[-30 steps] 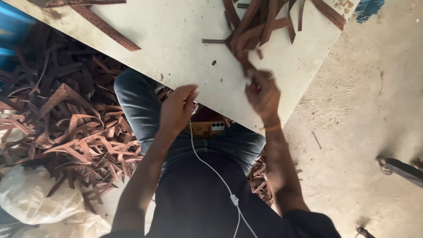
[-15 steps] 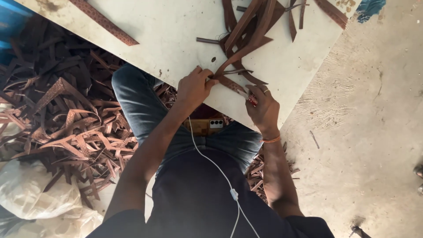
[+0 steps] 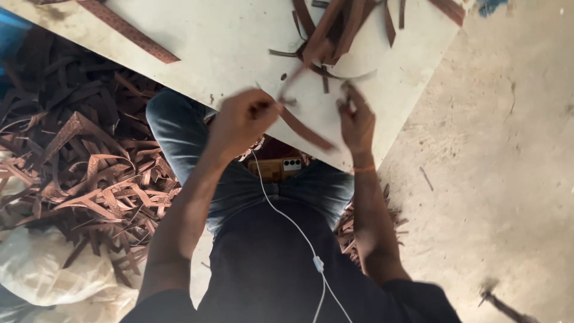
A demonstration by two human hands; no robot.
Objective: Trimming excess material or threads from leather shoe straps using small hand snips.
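your left hand pinches one end of a flat, stiff brown leather strip; your right hand grips near it, its hold blurred. the strip hangs over the smooth pale board, nearer than the strip pile. half a second ago the hands were closer together.

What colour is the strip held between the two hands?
The strip is reddish brown, seen in the head view.

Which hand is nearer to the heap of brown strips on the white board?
The right hand. It is just below the heap of brown strips. The left hand is farther, lower and to the left, holding a strip above the board.
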